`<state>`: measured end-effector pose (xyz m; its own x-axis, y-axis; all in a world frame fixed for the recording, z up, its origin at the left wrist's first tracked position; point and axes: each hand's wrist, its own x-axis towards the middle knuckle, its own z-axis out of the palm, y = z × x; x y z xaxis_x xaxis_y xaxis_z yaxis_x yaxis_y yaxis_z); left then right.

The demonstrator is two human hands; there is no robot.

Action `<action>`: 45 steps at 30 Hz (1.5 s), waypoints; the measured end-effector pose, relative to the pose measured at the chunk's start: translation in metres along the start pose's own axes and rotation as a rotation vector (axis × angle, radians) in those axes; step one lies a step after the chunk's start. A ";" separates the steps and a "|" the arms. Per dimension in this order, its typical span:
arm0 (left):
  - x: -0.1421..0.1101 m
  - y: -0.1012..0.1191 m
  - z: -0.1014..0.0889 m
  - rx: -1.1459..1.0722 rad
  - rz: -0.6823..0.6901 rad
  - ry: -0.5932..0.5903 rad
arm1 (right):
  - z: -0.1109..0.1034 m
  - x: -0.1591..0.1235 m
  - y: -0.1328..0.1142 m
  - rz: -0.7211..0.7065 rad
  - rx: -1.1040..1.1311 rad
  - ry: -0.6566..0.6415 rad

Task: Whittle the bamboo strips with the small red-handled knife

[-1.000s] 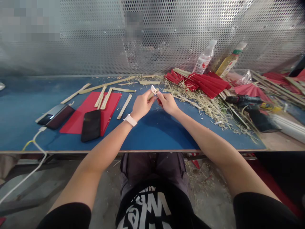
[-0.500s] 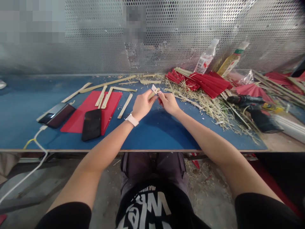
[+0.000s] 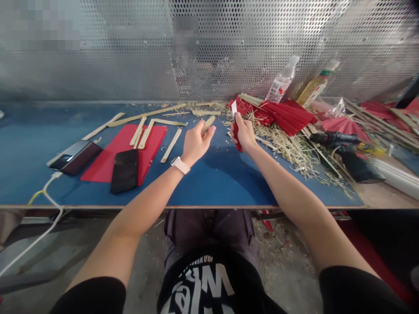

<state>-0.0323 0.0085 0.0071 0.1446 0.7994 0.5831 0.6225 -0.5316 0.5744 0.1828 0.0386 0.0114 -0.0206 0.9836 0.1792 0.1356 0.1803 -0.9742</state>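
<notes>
My left hand [image 3: 196,141] is closed round a pale bamboo strip [image 3: 208,124], whose rounded end sticks out beyond the fingers. In my right hand [image 3: 245,134] is a utility knife [image 3: 237,137] with a red handle, its pale blade [image 3: 234,107] pointing up and away from me. The two hands are apart, both above the blue tabletop [image 3: 209,183]. Left of my left hand a loose bamboo strip [image 3: 171,146] lies on the table. Several more short strips [image 3: 146,133] rest on a red folder [image 3: 104,161].
Two phones, one black [image 3: 125,171] and one on a cable [image 3: 73,156], lie at left. Shavings [image 3: 284,144] and red folded fans [image 3: 288,115] are heaped at right. Beyond are a cordless drill [image 3: 350,152] and two bottles [image 3: 283,80] by the perforated metal panel [image 3: 131,65].
My hands, together at the strip before, have separated. The right hand has drawn the knife to the right, blade now upward; the left still holds the strip.
</notes>
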 end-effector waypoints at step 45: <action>0.002 0.005 -0.011 -0.112 0.090 -0.213 | 0.008 -0.037 -0.027 -0.299 -0.257 -0.256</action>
<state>-0.0377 0.0040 0.0172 0.3618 0.7821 0.5074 0.5125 -0.6215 0.5925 0.1723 -0.0023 0.0301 -0.3358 0.8638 0.3757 0.3267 0.4809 -0.8137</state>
